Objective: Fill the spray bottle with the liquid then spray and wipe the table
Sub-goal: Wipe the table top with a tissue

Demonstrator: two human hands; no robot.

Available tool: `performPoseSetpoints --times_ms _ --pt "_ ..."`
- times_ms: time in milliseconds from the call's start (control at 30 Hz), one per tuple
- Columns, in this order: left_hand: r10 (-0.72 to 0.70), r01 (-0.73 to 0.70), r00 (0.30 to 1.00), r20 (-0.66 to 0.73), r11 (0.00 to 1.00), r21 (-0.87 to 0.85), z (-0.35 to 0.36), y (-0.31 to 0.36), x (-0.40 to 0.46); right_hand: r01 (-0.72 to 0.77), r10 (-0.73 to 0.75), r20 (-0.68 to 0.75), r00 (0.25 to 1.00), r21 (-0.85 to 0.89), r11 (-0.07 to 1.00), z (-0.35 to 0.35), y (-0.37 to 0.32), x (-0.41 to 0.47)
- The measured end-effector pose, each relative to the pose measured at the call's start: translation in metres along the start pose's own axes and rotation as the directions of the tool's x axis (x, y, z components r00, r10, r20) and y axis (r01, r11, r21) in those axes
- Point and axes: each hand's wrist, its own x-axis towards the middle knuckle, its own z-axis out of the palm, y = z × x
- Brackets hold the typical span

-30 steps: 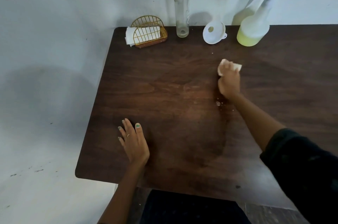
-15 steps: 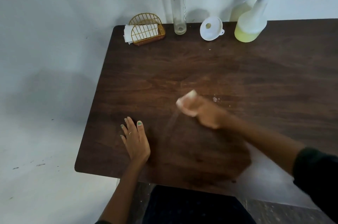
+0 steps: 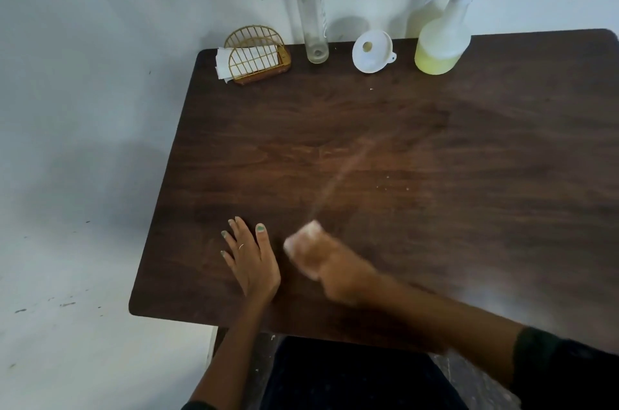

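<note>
A gold wire napkin holder [image 3: 257, 55] with white napkins [image 3: 248, 59] inside stands at the table's eleven o'clock corner; a white funnel [image 3: 372, 51] lies at twelve o'clock against the white wall [image 3: 100, 41]

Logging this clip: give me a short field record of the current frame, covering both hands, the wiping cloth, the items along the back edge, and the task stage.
left hand: flat on the table, fingers spread, holding nothing
right hand: motion-blurred, grips a white tissue against the tabletop
spray bottle: upright at back right, yellow liquid in its base
funnel: beside the spray bottle
clear bottle: upright, purple cap, looks nearly empty
napkin holder: back left, napkins inside
stage: wiping; small crumbs remain mid-table
</note>
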Motion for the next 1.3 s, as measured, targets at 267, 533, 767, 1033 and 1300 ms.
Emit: performPoseSetpoints --times_ms 267,533,767,1033,1300 --pt "0.035 -0.035 0.999 -0.015 0.999 -0.034 -0.001 0.003 -0.005 0.151 -0.155 -0.049 0.987 -0.064 0.986 -0.107 0.033 -0.007" --pt "0.081 -0.081 0.997 0.001 0.996 -0.037 0.004 0.005 -0.017 -0.71 0.665 -0.347 0.661 -0.003 0.704 -0.18 0.128 -0.012" --pt "0.103 -0.103 0.995 0.0 0.994 -0.029 0.007 0.006 -0.02 -0.227 0.176 -0.228 0.958 -0.221 0.948 -0.056 -0.03 -0.047" --pt "0.126 -0.125 0.992 0.017 0.992 -0.011 0.009 0.013 -0.021 0.176 -0.174 0.086 0.981 -0.016 0.984 -0.075 -0.013 -0.051" --pt "0.135 -0.135 0.991 0.023 0.991 -0.012 0.01 0.014 -0.026 -0.738 0.7 -0.324 0.636 0.006 0.674 -0.183 0.14 -0.068"
